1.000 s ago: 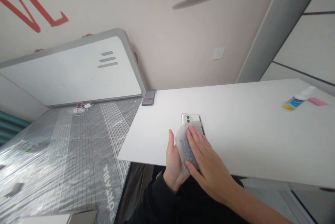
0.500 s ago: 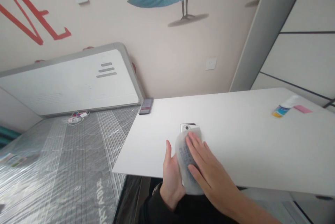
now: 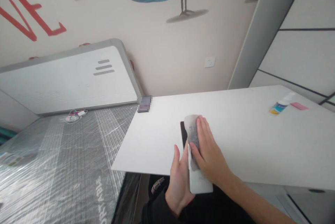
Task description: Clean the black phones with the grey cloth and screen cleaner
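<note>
My left hand (image 3: 179, 182) holds a white phone (image 3: 200, 185) from its left side, with the thumb raised. The phone is tilted just above the table's front edge, and a dark strip of it shows at the upper left. A thin grey-white cloth (image 3: 193, 126) with faint print covers its upper part. My right hand (image 3: 213, 157) lies over the cloth, fingers together and thumb bent across it, pressing it against the phone. Part of the cloth is hidden under that palm.
On the white table (image 3: 243, 129), a white bottle (image 3: 281, 105) with a blue and yellow label lies beside a pink piece (image 3: 299, 106) at the right. A blurred-out small box (image 3: 144, 104) sits at the far left corner. A plastic-wrapped mattress (image 3: 70, 157) is to the left.
The phone has turned, so its camera end no longer shows and a dark strip appears at left. My right hand and the cloth have shifted up and slightly right.
</note>
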